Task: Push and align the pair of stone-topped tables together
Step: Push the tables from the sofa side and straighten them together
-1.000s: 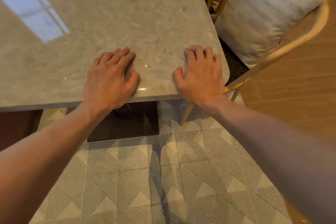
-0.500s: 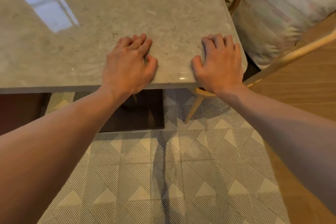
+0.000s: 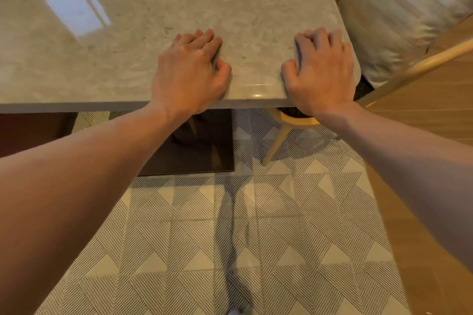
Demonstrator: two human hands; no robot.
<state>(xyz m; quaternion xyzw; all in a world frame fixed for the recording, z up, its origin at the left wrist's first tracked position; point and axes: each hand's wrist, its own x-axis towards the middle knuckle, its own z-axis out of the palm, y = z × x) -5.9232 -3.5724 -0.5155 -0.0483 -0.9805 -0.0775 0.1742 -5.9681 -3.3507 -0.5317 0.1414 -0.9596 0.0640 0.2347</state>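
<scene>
Nearest, our left hand (image 3: 188, 71) and right hand (image 3: 321, 71) press palms-down on the stone-topped table (image 3: 153, 7) at its near right edge, fingers bent, gripping nothing. We judge the polished slab heavy, stiff and slick, so we push low at the rim. Its partner table stays unseen.

looks like a café or restaurant dining area: stone-topped table (image 3: 179, 7) on a pedestal base (image 3: 194, 151), cushioned wooden chair (image 3: 419, 64), patterned floor tiles (image 3: 230, 238).
</scene>
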